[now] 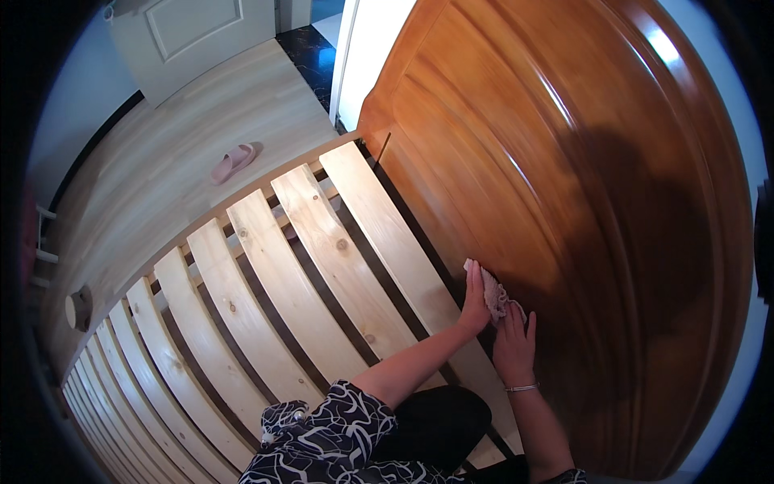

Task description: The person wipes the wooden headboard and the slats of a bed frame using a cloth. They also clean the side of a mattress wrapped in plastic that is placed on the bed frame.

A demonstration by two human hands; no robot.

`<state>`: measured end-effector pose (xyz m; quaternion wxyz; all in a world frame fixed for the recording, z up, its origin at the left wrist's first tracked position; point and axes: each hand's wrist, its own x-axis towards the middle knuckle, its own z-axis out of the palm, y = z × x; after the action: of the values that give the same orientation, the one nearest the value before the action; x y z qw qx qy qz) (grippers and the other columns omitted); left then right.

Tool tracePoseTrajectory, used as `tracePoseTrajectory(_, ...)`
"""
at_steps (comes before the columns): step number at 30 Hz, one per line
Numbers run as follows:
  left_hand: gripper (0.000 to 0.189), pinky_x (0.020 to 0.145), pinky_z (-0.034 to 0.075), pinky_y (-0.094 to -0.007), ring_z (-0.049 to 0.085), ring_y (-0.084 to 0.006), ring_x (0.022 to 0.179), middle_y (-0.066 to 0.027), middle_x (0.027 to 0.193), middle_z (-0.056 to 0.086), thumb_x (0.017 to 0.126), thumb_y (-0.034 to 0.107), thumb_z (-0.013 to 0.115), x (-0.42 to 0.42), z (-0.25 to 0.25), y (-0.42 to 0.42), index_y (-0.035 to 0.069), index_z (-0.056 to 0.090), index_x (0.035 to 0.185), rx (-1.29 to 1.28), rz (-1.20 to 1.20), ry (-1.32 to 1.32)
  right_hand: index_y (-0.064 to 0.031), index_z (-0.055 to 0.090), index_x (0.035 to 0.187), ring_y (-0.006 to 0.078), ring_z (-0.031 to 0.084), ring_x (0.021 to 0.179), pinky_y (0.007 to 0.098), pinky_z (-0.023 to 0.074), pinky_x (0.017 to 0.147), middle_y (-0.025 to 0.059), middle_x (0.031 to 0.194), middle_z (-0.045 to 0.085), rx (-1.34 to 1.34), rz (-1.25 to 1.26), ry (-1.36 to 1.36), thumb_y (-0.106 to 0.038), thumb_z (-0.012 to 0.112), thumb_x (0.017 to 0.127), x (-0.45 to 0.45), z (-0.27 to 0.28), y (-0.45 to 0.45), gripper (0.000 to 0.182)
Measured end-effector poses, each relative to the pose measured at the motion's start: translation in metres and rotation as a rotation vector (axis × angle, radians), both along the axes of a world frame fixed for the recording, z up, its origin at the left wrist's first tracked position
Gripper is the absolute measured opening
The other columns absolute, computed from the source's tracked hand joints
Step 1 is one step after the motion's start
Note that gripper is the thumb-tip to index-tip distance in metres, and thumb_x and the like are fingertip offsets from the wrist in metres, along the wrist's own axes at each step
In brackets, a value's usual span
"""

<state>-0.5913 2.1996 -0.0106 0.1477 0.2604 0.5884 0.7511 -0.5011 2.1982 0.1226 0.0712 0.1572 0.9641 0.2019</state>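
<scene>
A crumpled pinkish cloth lies against the lower part of a glossy brown wooden headboard. My left hand holds it from the left, with the fingers stretched along its edge. On the cloth's lower right edge are the fingertips of my right hand, one finger spread to the side. A thin bracelet circles my right wrist. Both hands are close together, just past the end slat of the bed base. Parts of the cloth are hidden under my fingers.
Pale wooden slats with dark gaps between them span the bed frame. My dark-clad knee rests over them. A pink slipper lies on the wood-look floor. Beyond are a white door and a dark stone threshold.
</scene>
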Motion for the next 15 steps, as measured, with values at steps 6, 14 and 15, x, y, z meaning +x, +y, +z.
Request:
tracePoseTrajectory(6,0.078,0.110,0.015,-0.0398,0.009,-0.0393,0.136,-0.0262,0.146,0.006,0.081,0.007,0.056,-0.028,-0.010,0.002,-0.001,0.008,0.141,-0.122,0.066,-0.027,0.0002,0.055,0.114,0.0251,0.028,0.132,0.0518,0.0148,0.109,0.0143,0.133,0.042,0.067,0.014,0.009,-0.010,0.048,0.081,-0.017,-0.003,-0.014,0.035)
tracePoseTrajectory(14,0.069,0.109,0.021,-0.0381,0.018,-0.0371,0.135,-0.0242,0.145,0.015,0.081,0.005,0.054,0.004,0.021,-0.018,-0.002,0.018,0.139,-0.202,-0.092,-0.100,0.0012,0.052,0.118,0.0278,0.027,0.132,0.0566,0.0146,0.107,0.0151,0.137,0.037,-0.081,-0.110,0.059,-0.011,0.050,0.081,0.000,-0.010,-0.012,0.040)
tracePoseTrajectory(15,0.067,0.108,0.022,-0.0378,0.020,-0.0366,0.134,-0.0238,0.144,0.018,0.081,0.005,0.053,0.002,0.033,-0.023,-0.002,0.020,0.139,-0.208,-0.096,-0.097,0.0016,0.050,0.120,0.0290,0.027,0.132,0.0568,0.0152,0.106,0.0158,0.137,0.036,-0.066,-0.114,0.127,-0.012,0.052,0.080,0.000,-0.004,-0.014,0.041)
